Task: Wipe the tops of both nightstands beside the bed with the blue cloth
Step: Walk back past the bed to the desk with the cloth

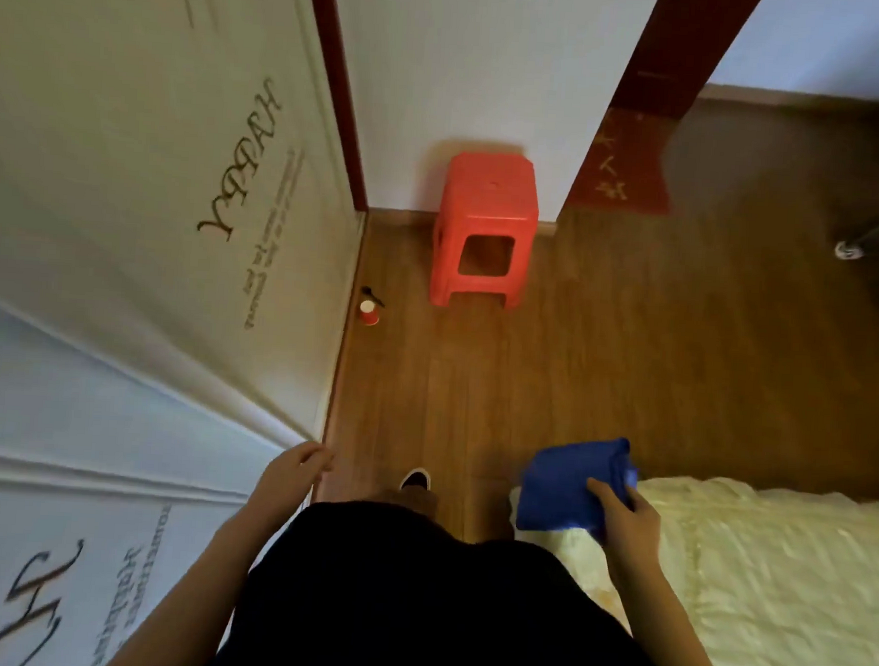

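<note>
My right hand [622, 514] grips a folded blue cloth [567, 487], held over the near corner of the bed [752, 568], which has a pale yellow cover at the lower right. My left hand [292, 470] hangs free near the white wardrobe, fingers loosely curled and holding nothing. No nightstand is in view. My black top and one shoe show at the bottom centre.
A white wardrobe [140, 222] with lettering fills the left side. A red plastic stool [485, 227] stands against the far wall on the wooden floor. A small red cup [369, 312] sits by the wardrobe's base. A red mat [625, 164] lies in the doorway at upper right.
</note>
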A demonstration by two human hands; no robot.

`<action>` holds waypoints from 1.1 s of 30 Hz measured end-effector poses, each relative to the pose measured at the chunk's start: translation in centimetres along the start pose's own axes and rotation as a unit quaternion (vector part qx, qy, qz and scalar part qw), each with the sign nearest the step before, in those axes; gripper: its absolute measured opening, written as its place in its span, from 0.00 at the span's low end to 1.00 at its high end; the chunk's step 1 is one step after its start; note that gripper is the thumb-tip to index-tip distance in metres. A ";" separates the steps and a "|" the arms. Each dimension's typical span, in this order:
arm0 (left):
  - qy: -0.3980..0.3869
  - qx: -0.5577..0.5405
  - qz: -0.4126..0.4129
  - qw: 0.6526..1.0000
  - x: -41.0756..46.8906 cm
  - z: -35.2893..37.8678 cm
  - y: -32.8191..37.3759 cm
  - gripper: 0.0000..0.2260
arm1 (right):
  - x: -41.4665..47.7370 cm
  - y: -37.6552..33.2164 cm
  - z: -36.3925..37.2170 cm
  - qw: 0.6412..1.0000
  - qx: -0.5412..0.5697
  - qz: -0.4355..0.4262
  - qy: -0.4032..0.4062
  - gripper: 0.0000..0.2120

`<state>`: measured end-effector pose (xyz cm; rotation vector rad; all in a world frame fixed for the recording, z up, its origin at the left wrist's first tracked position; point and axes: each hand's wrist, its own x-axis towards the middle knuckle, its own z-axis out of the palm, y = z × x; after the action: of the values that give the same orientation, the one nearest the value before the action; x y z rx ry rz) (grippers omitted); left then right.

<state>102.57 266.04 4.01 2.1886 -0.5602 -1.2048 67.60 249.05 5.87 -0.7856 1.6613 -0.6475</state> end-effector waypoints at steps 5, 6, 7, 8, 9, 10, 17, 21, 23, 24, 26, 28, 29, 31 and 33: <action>-0.081 0.092 0.093 0.988 10.7 -0.4 14.5 0.11 | 4.6 -6.1 -0.1 0.995 0.053 0.018 0.078 0.13; -0.098 0.099 0.105 0.985 12.6 0.0 16.9 0.11 | 5.4 -7.0 -0.3 0.993 0.066 0.023 0.093 0.13; -0.115 0.100 0.117 0.981 14.1 0.8 19.3 0.10 | 6.3 -7.9 -0.6 0.991 0.078 0.028 0.109 0.13; -0.129 0.099 0.125 0.979 15.6 1.8 21.7 0.09 | 7.3 -8.7 -0.9 0.988 0.089 0.033 0.125 0.13; -0.143 0.098 0.129 0.976 17.2 2.8 23.6 0.08 | 8.5 -9.4 -1.2 0.985 0.100 0.035 0.140 0.13; -0.151 0.105 0.129 0.974 18.7 3.9 25.5 0.08 | 9.7 -10.0 -1.4 0.981 0.112 0.039 0.153 0.12; -0.172 0.154 0.140 0.963 29.6 10.6 35.5 0.13 | 21.8 -16.8 -2.2 0.965 0.168 0.076 0.187 0.12; -0.168 0.183 0.143 0.958 33.9 13.0 41.1 0.11 | 29.3 -23.9 -2.3 0.974 0.139 0.069 0.165 0.14; -0.153 0.158 0.131 0.967 37.5 14.0 42.9 0.11 | 32.9 -27.6 -2.2 0.980 0.122 0.048 0.152 0.12; -0.140 0.148 0.122 0.971 38.0 14.5 44.8 0.09 | 34.5 -29.4 -2.2 0.981 0.120 0.041 0.148 0.12; -0.127 0.132 0.099 0.978 40.2 15.5 47.6 0.08 | 37.6 -32.8 -2.3 0.981 0.131 0.031 0.141 0.12; -0.118 0.122 0.078 0.982 41.8 16.7 51.1 0.09 | 41.0 -35.9 -2.7 0.978 0.152 0.029 0.137 0.13; -0.116 0.119 0.067 0.984 43.1 17.4 52.3 0.08 | 42.7 -37.2 -3.0 0.977 0.161 0.028 0.136 0.15; -0.126 0.128 0.056 0.982 46.3 19.1 54.8 0.10 | 46.3 -39.4 -3.6 0.975 0.172 0.030 0.141 0.16; -0.128 0.149 0.046 0.979 49.5 21.7 58.1 0.10 | 49.7 -41.2 -4.5 0.972 0.176 0.032 0.151 0.16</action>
<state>104.03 186.75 2.34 2.2308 -0.9947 -1.4397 62.60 184.52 7.99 -0.3891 1.7670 -1.0227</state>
